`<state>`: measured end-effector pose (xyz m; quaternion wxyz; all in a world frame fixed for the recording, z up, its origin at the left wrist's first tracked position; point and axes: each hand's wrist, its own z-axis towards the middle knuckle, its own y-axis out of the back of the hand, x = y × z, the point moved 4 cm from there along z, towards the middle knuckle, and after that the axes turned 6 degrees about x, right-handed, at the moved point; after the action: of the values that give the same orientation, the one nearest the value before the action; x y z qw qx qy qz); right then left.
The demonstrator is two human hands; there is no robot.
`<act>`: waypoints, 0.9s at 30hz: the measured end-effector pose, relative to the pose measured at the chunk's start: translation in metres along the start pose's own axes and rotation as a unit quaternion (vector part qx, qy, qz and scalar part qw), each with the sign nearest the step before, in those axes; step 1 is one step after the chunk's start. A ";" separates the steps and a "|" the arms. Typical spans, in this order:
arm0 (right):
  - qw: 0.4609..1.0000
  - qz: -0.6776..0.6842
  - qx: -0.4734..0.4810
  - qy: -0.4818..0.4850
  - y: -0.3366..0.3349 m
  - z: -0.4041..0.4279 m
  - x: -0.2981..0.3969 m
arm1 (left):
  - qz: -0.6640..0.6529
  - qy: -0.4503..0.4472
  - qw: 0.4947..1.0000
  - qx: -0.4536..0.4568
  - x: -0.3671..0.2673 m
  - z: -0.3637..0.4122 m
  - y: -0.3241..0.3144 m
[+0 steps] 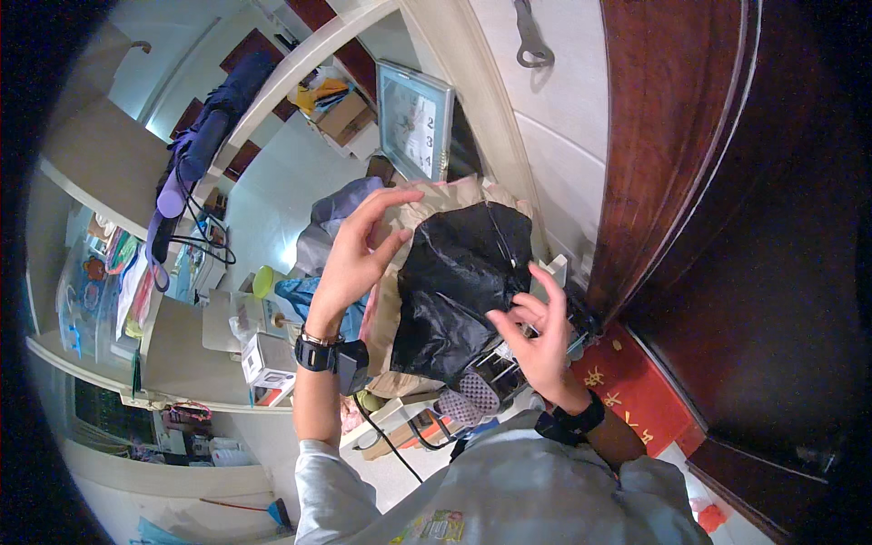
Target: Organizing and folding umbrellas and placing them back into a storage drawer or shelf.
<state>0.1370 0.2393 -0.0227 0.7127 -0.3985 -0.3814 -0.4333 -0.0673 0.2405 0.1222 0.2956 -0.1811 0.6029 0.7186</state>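
A black fabric piece with a smooth sheen (449, 286) lies on top of a cream-coloured ruffled cloth (436, 204) with pink trim. My left hand (364, 255) hovers at the left side of these cloths, thumb and fingers apart, with nothing in it. At the lower right edge of the black fabric is my right hand (541, 334), its fingers curled and spread, with no object in its grasp. A drawstring or zip line runs over the fabric's upper right part. What lies beneath the cloths is mostly hidden.
A clock (415, 122) leans behind the cloths. Folded umbrellas (218, 119) hang from the shelf at left, above a white box (268, 361). Grey perforated slippers (470, 398) sit just in front of me. A dark wooden door (749, 272) and red mat (623, 381) are at right.
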 end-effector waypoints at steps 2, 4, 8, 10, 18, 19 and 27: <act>0.992 -0.104 0.076 -0.015 -0.005 0.002 0.001 | 0.007 0.010 1.000 -0.004 -0.002 -0.003 0.000; 0.987 -0.149 0.048 0.035 -0.003 0.001 0.002 | 0.037 0.009 0.999 -0.031 -0.007 -0.003 0.002; 0.982 -0.167 0.009 0.093 0.003 -0.007 0.003 | 0.067 0.022 0.997 -0.043 -0.008 -0.006 0.009; 0.993 -0.103 0.024 0.054 0.002 -0.007 0.006 | 0.075 -0.004 0.996 -0.050 -0.003 -0.005 0.009; 0.980 -0.051 0.188 -0.036 -0.016 0.006 0.003 | 0.002 0.031 0.999 -0.008 -0.008 -0.010 0.001; 0.983 -0.042 0.161 -0.083 -0.014 0.008 -0.005 | -0.030 0.010 0.999 -0.018 -0.008 -0.010 0.003; 0.992 -0.096 0.007 0.083 -0.008 -0.007 0.001 | -0.161 0.103 0.982 -0.003 -0.009 -0.013 0.000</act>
<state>0.1311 0.2308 -0.0229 0.6995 -0.3180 -0.3606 -0.5288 -0.0620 0.2261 0.1249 0.3434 -0.3494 0.5908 0.6411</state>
